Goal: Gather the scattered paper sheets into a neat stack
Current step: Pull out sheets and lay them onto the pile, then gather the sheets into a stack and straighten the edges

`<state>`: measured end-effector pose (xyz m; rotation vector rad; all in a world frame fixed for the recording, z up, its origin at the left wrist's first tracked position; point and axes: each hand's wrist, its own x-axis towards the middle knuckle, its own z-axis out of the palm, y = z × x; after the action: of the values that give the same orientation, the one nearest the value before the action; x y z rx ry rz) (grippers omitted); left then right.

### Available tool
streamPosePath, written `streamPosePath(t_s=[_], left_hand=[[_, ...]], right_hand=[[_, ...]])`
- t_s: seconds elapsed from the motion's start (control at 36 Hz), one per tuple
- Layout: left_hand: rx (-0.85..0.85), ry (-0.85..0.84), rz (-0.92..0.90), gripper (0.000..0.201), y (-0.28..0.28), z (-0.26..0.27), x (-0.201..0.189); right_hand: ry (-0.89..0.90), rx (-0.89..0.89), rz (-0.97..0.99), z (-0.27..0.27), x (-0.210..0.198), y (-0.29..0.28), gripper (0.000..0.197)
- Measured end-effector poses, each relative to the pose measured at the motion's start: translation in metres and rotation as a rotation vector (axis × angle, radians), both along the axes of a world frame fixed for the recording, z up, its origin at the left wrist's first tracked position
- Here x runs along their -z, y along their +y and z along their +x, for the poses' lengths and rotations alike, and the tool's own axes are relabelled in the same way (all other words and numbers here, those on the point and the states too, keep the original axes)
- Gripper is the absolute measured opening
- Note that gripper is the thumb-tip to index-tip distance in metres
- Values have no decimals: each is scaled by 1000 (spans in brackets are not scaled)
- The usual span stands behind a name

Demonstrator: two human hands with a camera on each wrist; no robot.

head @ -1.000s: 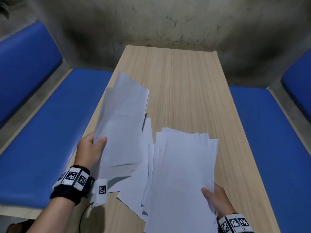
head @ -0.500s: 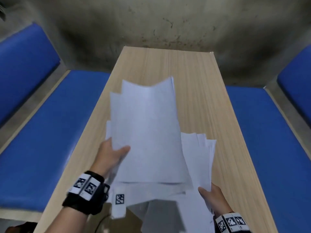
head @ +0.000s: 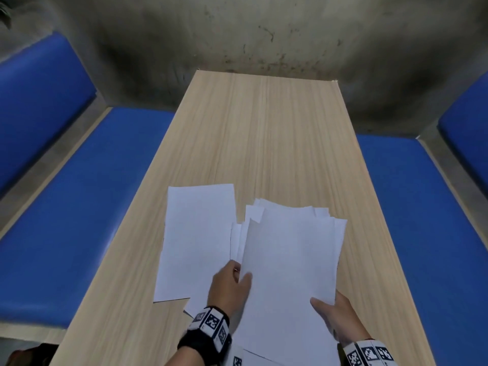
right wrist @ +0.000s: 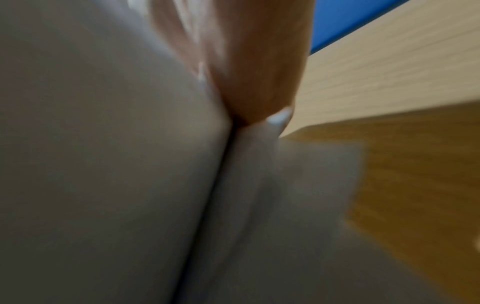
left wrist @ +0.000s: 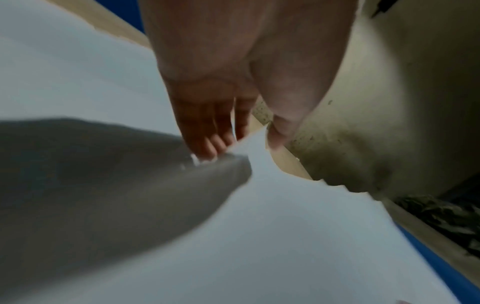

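A loosely fanned stack of white paper sheets (head: 290, 260) lies on the near half of the wooden table (head: 264, 128). My right hand (head: 326, 309) grips its near right corner, thumb on top. My left hand (head: 239, 273) holds the stack's left edge. In the left wrist view the paper edge (left wrist: 249, 144) runs between my left hand's thumb and its fingers (left wrist: 207, 142). Two more white sheets (head: 195, 241) lie flat just left of the stack, overlapping each other. The right wrist view is blurred and shows my right hand (right wrist: 259, 92) pressed against paper (right wrist: 103, 164).
Blue padded benches (head: 79, 207) (head: 435, 233) run along both long sides of the table. A stained grey wall (head: 250, 35) stands behind the table's far end. The table's far half shows bare wood.
My left hand carried its lifted sheets rightwards over the pile and laid them down on it. It now holds the stack's left edge. The right hand kept its grip.
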<state>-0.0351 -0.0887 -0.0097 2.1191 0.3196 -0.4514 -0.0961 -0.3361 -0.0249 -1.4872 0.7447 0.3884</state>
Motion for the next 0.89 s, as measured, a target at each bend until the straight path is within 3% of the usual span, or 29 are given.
streamPosePath(t_s=[0.08, 0.17, 0.28, 0.42, 0.56, 0.67, 0.75, 0.83, 0.89], left_hand=[[-88, -149, 280, 21, 18, 10, 12], [-41, -61, 411, 47, 30, 19, 18], [120, 14, 458, 66, 29, 26, 18], [223, 56, 424, 49, 24, 27, 17], [129, 84, 160, 15, 29, 25, 15], [-7, 24, -25, 20, 45, 20, 5], [-155, -46, -96, 18, 65, 18, -6], [-266, -116, -13, 24, 86, 22, -9], [-349, -108, 84, 26, 99, 29, -7]], right_hand=[[-24, 49, 29, -5, 1, -9, 36], [-31, 81, 67, -9, 4, -19, 58], [-37, 129, 86, -12, 8, -23, 28], [-36, 156, 89, -13, 6, -19, 30], [-44, 167, 87, -14, 4, -19, 31], [-47, 194, 93, -14, 1, -24, 35], [-51, 218, 116, -14, -3, -28, 57], [-55, 233, 153, -12, -5, -32, 43], [-61, 232, 163, -11, -6, -33, 47]])
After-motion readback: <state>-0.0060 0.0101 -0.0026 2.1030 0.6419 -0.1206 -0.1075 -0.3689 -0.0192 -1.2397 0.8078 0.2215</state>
